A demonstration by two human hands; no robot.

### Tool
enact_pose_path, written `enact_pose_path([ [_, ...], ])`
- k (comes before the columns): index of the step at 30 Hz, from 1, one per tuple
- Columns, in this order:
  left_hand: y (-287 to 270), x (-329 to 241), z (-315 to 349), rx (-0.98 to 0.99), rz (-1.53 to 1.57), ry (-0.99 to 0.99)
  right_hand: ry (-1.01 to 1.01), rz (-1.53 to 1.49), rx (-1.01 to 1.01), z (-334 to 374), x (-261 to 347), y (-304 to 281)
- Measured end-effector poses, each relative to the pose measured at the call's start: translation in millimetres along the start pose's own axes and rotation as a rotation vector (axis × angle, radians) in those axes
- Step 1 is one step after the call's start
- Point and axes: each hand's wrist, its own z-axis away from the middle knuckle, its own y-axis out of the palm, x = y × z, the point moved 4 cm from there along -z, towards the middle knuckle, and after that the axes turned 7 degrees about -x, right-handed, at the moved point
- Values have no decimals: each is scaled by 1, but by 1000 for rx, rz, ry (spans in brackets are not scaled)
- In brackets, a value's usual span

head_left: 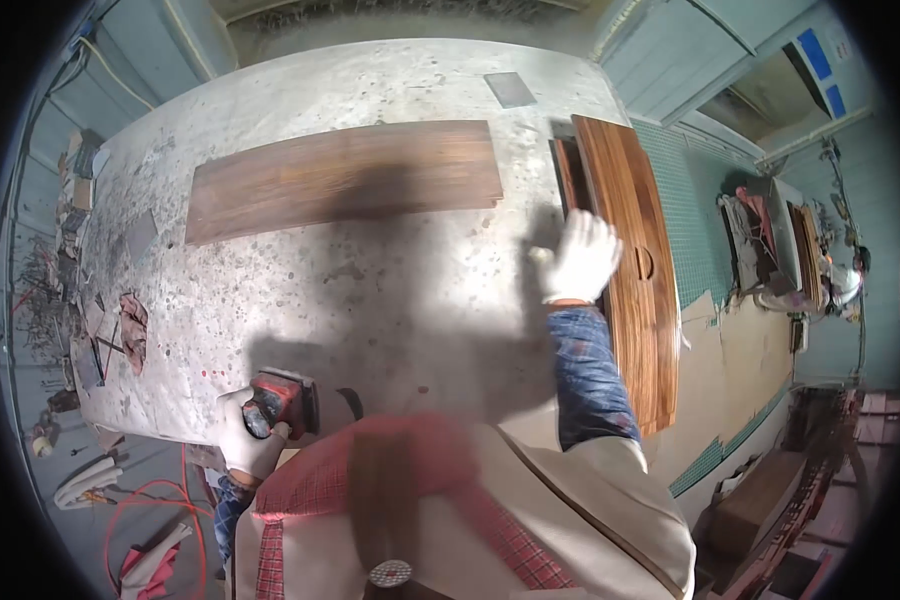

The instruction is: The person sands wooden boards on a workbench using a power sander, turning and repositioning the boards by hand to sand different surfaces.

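My left hand, in a white glove, is wrapped round a red and black power sander at the near left edge of the worktable. My right hand, also gloved in white, is at the left side of a stack of brown wooden boards. Its fingers stretch away from me and the thumb stands apart. Whether the fingertips touch the top board, I cannot tell. A single wooden panel lies flat across the far middle of the table, partly under a shadow.
The spotted pale worktable carries a grey sheet at the far side and a crumpled reddish cloth at the left. An orange hose loops on the floor at lower left. A grey bin stands at right.
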Motion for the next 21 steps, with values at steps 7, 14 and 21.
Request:
enact_pose_path([
  [7,1,-3,-8,61,7,198,352,298,346,45,-150,65],
  [14,-53,40,26,-24,99,131,49,3,123,113,-48,-29],
  [21,-120,105,67,-284,61,46,-464,-501,170,213,126,-97],
])
